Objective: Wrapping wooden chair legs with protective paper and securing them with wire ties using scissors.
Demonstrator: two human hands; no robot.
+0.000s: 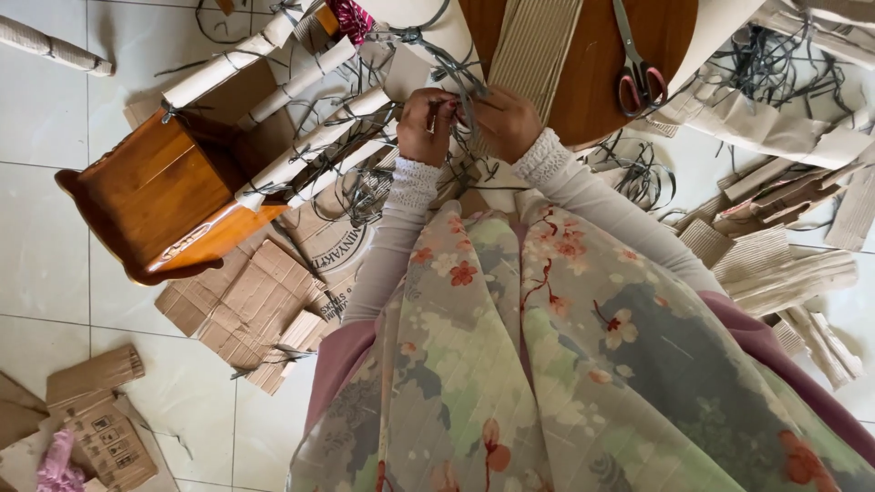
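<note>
My left hand [425, 126] and my right hand [503, 120] meet at the near edge of a round wooden table [597, 73]. Both pinch thin grey strands of string [460, 77] that tangle upward from my fingers. A ribbed strip of corrugated cardboard [533, 46] lies on the table just beyond my right hand. Red-handled scissors [638, 77] rest on the table to the right. White lace cuffs cover both wrists, and a floral cloth drapes over my lap.
A wooden chair [159, 196] at the left carries several rolled paper tubes [301, 150] tied with string. Cardboard pieces [255, 310] lie flat on the white tiled floor. More cardboard strips and scraps [784, 264] and loose grey strands pile up at the right.
</note>
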